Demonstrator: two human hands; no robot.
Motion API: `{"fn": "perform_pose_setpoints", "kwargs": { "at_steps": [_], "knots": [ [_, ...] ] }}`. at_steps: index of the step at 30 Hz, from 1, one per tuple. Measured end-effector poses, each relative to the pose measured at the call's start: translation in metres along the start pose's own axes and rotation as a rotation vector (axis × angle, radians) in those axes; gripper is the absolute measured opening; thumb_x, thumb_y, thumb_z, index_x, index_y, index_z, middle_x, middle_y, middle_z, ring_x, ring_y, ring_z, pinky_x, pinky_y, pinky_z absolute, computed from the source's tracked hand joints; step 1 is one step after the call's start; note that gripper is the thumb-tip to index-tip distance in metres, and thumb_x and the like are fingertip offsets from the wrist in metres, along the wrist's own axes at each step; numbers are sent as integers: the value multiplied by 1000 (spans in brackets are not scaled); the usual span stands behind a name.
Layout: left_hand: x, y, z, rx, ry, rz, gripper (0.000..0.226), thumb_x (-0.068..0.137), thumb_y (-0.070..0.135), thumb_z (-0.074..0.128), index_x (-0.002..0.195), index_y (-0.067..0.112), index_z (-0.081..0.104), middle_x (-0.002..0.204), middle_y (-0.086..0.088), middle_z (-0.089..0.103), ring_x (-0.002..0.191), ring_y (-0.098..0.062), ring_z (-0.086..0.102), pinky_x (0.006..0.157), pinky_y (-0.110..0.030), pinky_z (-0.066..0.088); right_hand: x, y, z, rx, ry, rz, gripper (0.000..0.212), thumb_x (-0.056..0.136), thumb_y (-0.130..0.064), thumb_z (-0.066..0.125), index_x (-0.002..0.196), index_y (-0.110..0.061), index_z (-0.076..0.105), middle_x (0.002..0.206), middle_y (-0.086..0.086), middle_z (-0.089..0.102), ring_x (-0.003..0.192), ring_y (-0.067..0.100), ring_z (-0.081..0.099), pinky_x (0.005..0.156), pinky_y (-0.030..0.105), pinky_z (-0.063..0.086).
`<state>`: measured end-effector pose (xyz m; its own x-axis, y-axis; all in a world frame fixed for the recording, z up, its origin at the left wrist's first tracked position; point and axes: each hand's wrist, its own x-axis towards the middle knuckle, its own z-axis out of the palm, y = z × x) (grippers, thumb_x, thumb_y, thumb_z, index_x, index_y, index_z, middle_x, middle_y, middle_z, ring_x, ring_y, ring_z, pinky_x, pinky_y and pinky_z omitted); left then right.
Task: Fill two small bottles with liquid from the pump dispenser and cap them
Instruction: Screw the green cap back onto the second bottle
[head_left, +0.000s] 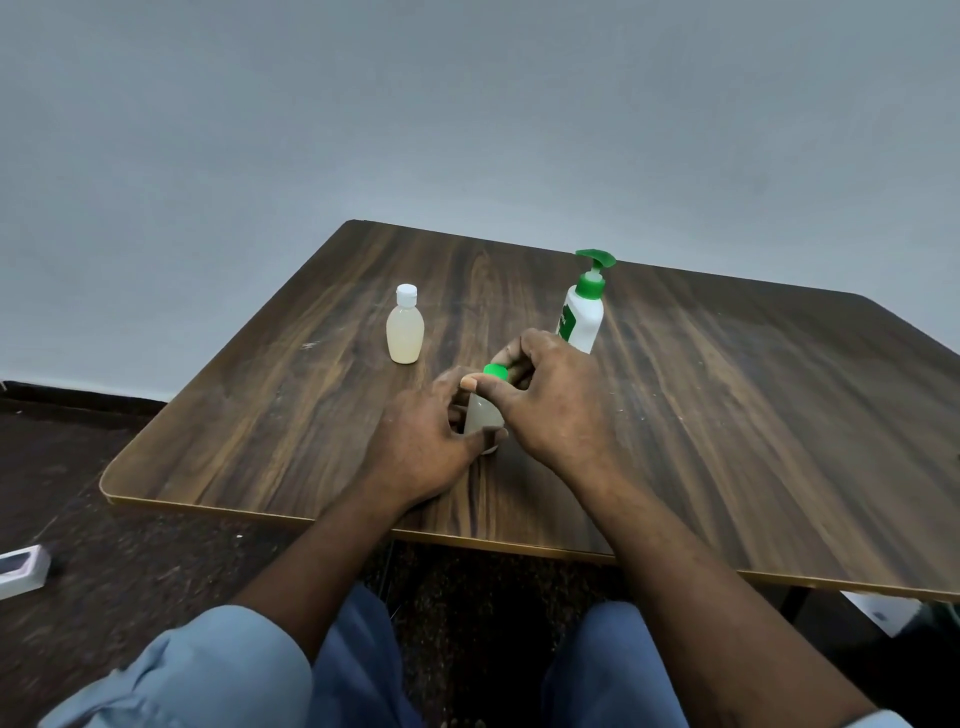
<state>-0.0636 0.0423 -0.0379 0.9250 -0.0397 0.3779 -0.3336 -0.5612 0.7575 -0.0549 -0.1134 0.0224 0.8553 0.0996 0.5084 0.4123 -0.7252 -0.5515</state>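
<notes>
A small translucent bottle with pale liquid stands on the wooden table near its front middle. My left hand grips its body. My right hand pinches the green cap on its neck with thumb and fingers. A second small bottle, filled with pale liquid and closed with a white cap, stands upright to the back left. The white pump dispenser with a green pump head stands just behind my right hand.
The table's front edge runs close to my knees. A white box lies on the dark floor at the left. Another white object sits under the table's right side. A grey wall rises behind the table.
</notes>
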Motion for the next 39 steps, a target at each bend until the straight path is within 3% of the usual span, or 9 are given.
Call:
{"fn": "perform_pose_setpoints", "kwargs": {
  "at_steps": [6, 9, 12, 18, 21, 24, 29, 35, 39],
  "knots": [
    [0, 2, -2, 43, 13, 1, 55, 77, 45, 84, 126, 35, 61, 92, 18, 71, 83, 6, 68, 78, -26, 58, 1, 6, -10, 130, -195, -10, 39, 87, -40, 82, 123, -30, 70, 108, -18, 68, 96, -1, 65, 81, 16, 54],
    [1, 2, -1, 30, -9, 6, 58, 76, 51, 81, 128, 35, 59, 99, 17, 74, 88, 4, 70, 81, -33, 61, -1, 9, -10, 124, -154, -42, 21, 90, -27, 80, 111, -28, 76, 105, -16, 70, 95, -1, 65, 80, 16, 53],
    [0, 3, -2, 38, 1, -17, 51, 78, 45, 83, 123, 41, 59, 98, 17, 72, 89, 3, 68, 82, -34, 60, -1, 7, 0, 60, -35, 30, 28, 80, -49, 85, 91, -31, 67, 86, -13, 68, 79, 5, 65, 69, 29, 58],
    [0, 1, -2, 19, 9, -5, 56, 77, 47, 83, 126, 35, 60, 102, 16, 73, 89, 3, 69, 81, -35, 61, -4, 12, -5, 182, -180, 11, 42, 88, -38, 82, 127, -32, 67, 113, -16, 68, 99, 2, 65, 84, 29, 60],
    [1, 0, 0, 9, -7, -8, 62, 74, 55, 79, 129, 35, 59, 101, 17, 73, 89, 3, 70, 81, -34, 61, -5, 16, -1, 172, -132, 5, 22, 90, -28, 80, 110, -32, 73, 105, -15, 70, 94, 3, 67, 82, 34, 61],
    [0, 2, -2, 47, -7, -13, 52, 80, 43, 83, 126, 39, 59, 95, 22, 67, 86, 6, 65, 73, -21, 53, -6, 15, 9, 164, -26, 60, 29, 80, -41, 88, 91, -30, 64, 88, -12, 69, 77, 6, 68, 68, 29, 60],
    [-1, 2, -3, 8, -2, -6, 52, 77, 47, 81, 124, 38, 60, 100, 17, 71, 89, 4, 68, 80, -32, 61, -8, 15, 6, 304, -129, 56, 39, 87, -35, 83, 123, -31, 68, 110, -14, 68, 95, 4, 66, 80, 21, 57],
    [0, 0, -2, 19, 5, -3, 48, 77, 42, 79, 121, 41, 59, 96, 19, 69, 86, 4, 67, 79, -30, 60, -9, 13, 18, 234, 0, 82, 25, 83, -37, 87, 94, -29, 66, 95, -13, 69, 86, 3, 66, 70, 14, 52],
    [-1, 1, -2, 28, 23, -6, 49, 77, 41, 82, 118, 46, 57, 93, 22, 67, 88, 3, 67, 79, -30, 59, -9, 10, 16, 264, -44, 135, 31, 84, -44, 84, 105, -31, 67, 96, -13, 69, 86, 2, 66, 68, 12, 52]
  ]
}}
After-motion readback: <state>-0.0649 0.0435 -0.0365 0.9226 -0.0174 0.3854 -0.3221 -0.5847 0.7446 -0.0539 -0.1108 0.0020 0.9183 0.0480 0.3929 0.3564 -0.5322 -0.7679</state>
